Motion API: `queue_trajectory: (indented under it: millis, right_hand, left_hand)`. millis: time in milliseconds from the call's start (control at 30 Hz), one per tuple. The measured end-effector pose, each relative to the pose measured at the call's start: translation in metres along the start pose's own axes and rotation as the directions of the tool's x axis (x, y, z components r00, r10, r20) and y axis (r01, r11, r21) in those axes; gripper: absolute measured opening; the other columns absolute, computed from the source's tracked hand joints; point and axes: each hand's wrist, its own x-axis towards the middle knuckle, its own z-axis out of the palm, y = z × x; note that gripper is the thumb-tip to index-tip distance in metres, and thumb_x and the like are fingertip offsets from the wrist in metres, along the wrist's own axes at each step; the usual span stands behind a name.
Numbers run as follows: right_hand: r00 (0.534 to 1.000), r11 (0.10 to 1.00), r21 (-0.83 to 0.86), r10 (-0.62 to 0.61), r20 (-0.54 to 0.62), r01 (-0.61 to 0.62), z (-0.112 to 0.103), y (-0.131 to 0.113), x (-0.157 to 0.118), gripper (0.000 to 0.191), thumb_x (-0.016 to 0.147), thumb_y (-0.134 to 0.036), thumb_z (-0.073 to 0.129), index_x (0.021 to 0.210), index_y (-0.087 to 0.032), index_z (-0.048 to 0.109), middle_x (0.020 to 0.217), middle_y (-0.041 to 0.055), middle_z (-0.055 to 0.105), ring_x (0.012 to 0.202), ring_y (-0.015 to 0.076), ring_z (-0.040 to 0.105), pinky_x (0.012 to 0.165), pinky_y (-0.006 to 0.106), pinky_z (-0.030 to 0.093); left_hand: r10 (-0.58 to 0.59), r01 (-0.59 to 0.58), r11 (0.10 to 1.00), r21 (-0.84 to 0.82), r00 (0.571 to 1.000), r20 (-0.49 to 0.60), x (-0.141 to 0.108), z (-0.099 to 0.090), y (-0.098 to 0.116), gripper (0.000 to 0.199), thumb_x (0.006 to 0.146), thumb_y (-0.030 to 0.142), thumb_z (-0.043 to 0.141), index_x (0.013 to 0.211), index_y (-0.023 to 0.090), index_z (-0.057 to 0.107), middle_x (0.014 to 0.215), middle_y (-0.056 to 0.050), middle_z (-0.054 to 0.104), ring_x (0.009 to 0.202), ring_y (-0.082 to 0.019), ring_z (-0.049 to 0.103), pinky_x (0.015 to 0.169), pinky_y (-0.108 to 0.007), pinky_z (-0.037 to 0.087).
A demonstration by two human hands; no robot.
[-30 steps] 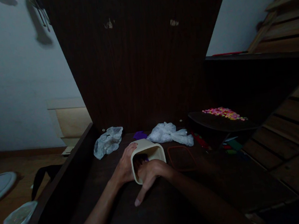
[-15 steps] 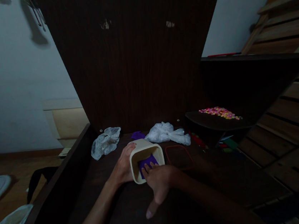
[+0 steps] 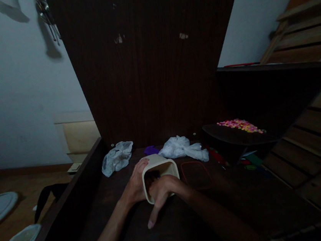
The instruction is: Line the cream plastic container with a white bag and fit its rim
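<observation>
A cream container [image 3: 170,168] lies tipped on the dark desk, its mouth facing me. My left hand [image 3: 135,183] is wrapped round its left side. My right hand [image 3: 161,192] reaches inside, with the thumb outside below the rim and the other fingers mostly hidden in shadow. A dark patch of the purple cloth [image 3: 155,174] shows faintly beyond those fingers. Right of the container lies a thin reddish square ring [image 3: 194,162].
Behind the container are a clear crumpled bag [image 3: 117,158], a purple piece [image 3: 151,150] and a white plastic bag [image 3: 181,148]. Small pink and yellow pieces [image 3: 240,125] lie on a shelf at right. A raised board [image 3: 68,202] edges the left side.
My right hand has pushed deeper into the container, taking the purple cloth further in, where it is now mostly hidden. My left hand keeps its hold. The view has shifted slightly.
</observation>
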Motion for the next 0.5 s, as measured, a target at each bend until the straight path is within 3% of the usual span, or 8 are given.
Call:
queue_trajectory:
  millis: [100,167,333,500]
  right_hand:
    - [0.978,0.999,-0.017,-0.032,-0.204,0.029,0.020,-0.005,-0.024,0.137,0.059,-0.064,0.083,0.156,0.007,0.018,0.162,0.0304,0.019,0.151,0.0436,0.020,0.125,0.044,0.022]
    - [0.959,0.998,0.008,-0.060,-0.277,0.065,0.035,-0.004,-0.038,0.143,0.058,-0.062,0.085,0.158,0.002,0.004,0.165,0.0272,0.004,0.152,0.0433,0.009,0.125,0.046,0.019]
    - [0.959,0.998,0.058,0.009,-0.282,0.007,0.053,0.000,-0.054,0.143,0.056,-0.060,0.086,0.159,-0.002,0.005,0.164,0.0265,0.004,0.151,0.0437,0.010,0.125,0.048,0.019]
    - [0.972,0.996,0.030,0.094,-0.213,-0.090,0.035,0.005,-0.034,0.141,0.058,-0.059,0.085,0.158,0.001,0.006,0.164,0.0286,0.009,0.151,0.0424,0.017,0.124,0.046,0.025]
  left_hand:
    - [-0.001,0.002,1.000,-0.029,1.000,0.027,0.000,-0.002,-0.005,0.098,0.073,0.034,0.081,0.153,0.023,0.027,0.143,-0.021,0.050,0.134,-0.041,0.051,0.108,-0.064,0.046]
    - [-0.002,0.004,0.999,-0.051,0.999,0.050,0.001,-0.004,-0.007,0.100,0.071,0.036,0.082,0.153,0.023,0.027,0.142,-0.021,0.050,0.133,-0.042,0.051,0.108,-0.064,0.046]
    - [-0.017,0.021,0.999,-0.045,0.996,0.085,0.005,-0.007,-0.003,0.105,0.068,0.039,0.084,0.154,0.023,0.025,0.145,-0.021,0.046,0.135,-0.043,0.049,0.108,-0.063,0.046]
    - [-0.011,0.015,0.999,-0.043,0.996,0.088,0.006,-0.005,0.002,0.110,0.065,0.041,0.086,0.154,0.025,0.024,0.144,-0.021,0.048,0.134,-0.043,0.050,0.108,-0.064,0.046]
